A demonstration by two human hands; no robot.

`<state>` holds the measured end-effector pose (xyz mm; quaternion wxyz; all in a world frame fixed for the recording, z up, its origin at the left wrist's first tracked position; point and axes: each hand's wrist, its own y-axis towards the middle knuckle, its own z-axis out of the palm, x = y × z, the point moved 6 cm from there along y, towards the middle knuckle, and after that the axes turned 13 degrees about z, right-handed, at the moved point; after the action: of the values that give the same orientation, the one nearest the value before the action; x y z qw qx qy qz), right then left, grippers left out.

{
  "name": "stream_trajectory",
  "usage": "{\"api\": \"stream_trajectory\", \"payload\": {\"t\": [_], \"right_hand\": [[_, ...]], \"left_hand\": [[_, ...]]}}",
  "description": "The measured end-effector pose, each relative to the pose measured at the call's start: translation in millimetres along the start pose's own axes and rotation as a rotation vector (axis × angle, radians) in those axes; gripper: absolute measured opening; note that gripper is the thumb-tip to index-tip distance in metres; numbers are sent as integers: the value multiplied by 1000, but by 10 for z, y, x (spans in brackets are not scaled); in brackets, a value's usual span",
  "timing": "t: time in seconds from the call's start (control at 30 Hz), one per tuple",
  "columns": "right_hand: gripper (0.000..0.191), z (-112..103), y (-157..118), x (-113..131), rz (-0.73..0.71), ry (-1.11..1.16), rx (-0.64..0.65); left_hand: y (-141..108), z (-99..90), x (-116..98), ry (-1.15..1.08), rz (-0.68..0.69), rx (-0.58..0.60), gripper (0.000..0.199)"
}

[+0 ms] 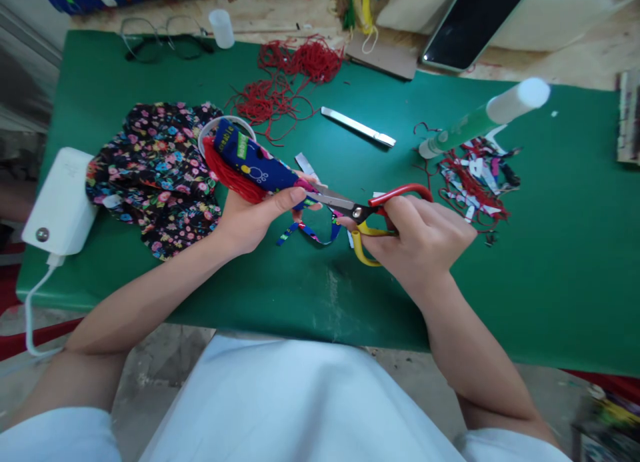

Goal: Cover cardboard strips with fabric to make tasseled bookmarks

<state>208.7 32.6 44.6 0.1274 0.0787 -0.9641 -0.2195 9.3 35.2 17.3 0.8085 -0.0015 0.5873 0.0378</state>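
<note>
a white power bank [60, 202] lies near floral cloth [160, 169]; the left hand's [245, 219] fingers pinch blue printed fabric [273, 172] over the green table [550, 275]; scissors [357, 213] meet its right end, handles gripped by the right hand's [425, 235] fingers; scraps [477, 175] lie beside.

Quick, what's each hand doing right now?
Left hand: closed, holding blue patterned fabric with red strands.
Right hand: closed, holding scissors by the handles.

Printed in yellow near one end of the blue fabric [273, 174]: partial lettering [226, 139], apparently "eable"; first letters unclear. Marked on the green patch [243, 146] just beside, on the same fabric: small characters, too blurred to read. Marked on the green tube [457, 134]: faint pale print, likewise unreadable.
</note>
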Motion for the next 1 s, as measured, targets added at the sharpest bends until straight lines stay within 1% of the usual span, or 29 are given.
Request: {"api": "stream_trajectory", "payload": {"t": [0.1,0.17,0.3,0.37,0.43,0.67,0.73,0.87,0.93,1.0], "right_hand": [[55,13,-4,8,6,38,17],[55,15,-4,14,27,114,28],[56,34,12,-9,121,270,82],[56,49,22,-28,162,297,111],[55,57,27,-35,171,310,130],[50,77,2,12,102,301,157],[46,106,-9,-2,119,276,184],[31,173,-17,-81,175,165,233],[24,205,-12,-85,140,120,263],[21,234,-11,-50,61,130,299]], "left_hand": [[-5,4,14,-19,-13,10,47],[-11,12,14,-38,-16,23,44],[-27,28,-5,-59,-8,56,36],[-37,31,-7,-49,-11,74,34],[-45,37,-4,-34,-11,99,33],[-66,48,18,-19,8,154,28],[-75,57,15,5,21,179,26],[-90,46,-1,135,15,175,32],[-98,57,-21,181,12,186,33],[-111,87,-40,200,10,221,31]]}}
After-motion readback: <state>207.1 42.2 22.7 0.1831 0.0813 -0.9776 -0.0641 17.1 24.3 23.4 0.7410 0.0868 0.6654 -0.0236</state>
